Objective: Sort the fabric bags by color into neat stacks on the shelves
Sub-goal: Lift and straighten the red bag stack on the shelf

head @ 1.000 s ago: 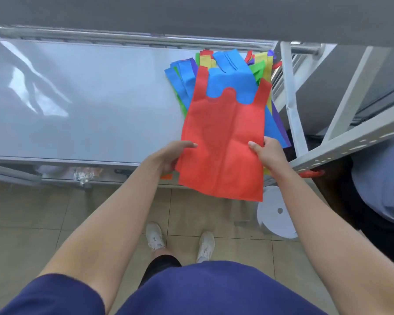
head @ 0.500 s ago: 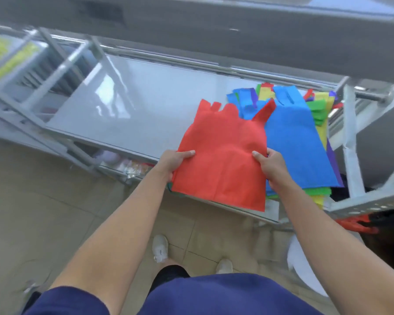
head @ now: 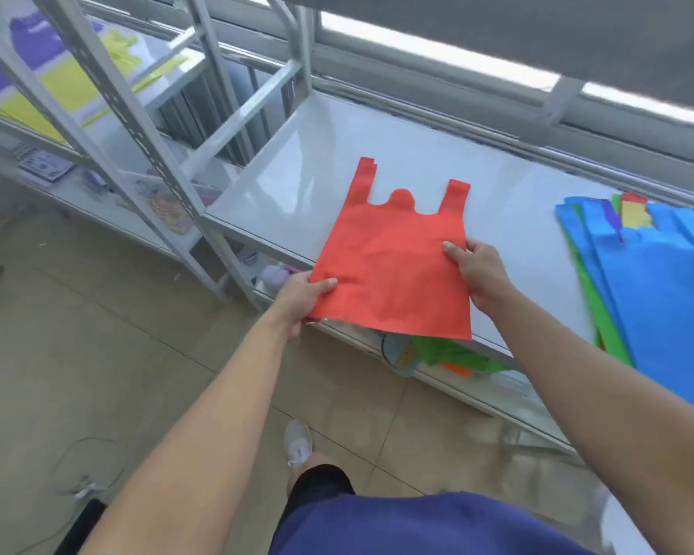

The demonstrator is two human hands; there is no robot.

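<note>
In the head view we take the grey shelf board [head: 297, 186] as our landmark. The red bag [head: 393, 266] is spread flat over the board's front middle. Its two handles point toward the back of the board, and its bottom edge hangs out past the front rim. We cannot tell whether the cloth rests on the board or is held just above it. The left hand [head: 301, 302] pinches the bag's lower left corner just off the board's front rim, with the thumb lying on top of the cloth and the other fingers curled beneath it. The right hand [head: 481, 274] grips the bag's right edge over the board, again with the thumb on top and the fingers tucked under. At the board's right end lies the mixed pile of bags [head: 666, 306], well apart from the red one. Blue is on top of that pile, green edges [head: 601, 314] show along its left side, and bits of yellow and red peek out toward the back of the board. Beneath the board, on a lower level, we see some crumpled green fabric [head: 453, 354]. Beyond the board's left end, past a perforated upright post [head: 137, 126], a neighbouring shelf carries yellow bags [head: 65, 90] and purple bags [head: 37, 42]. In front of the board, down on the tiled floor, a grey shoe [head: 298, 442] is visible.
</note>
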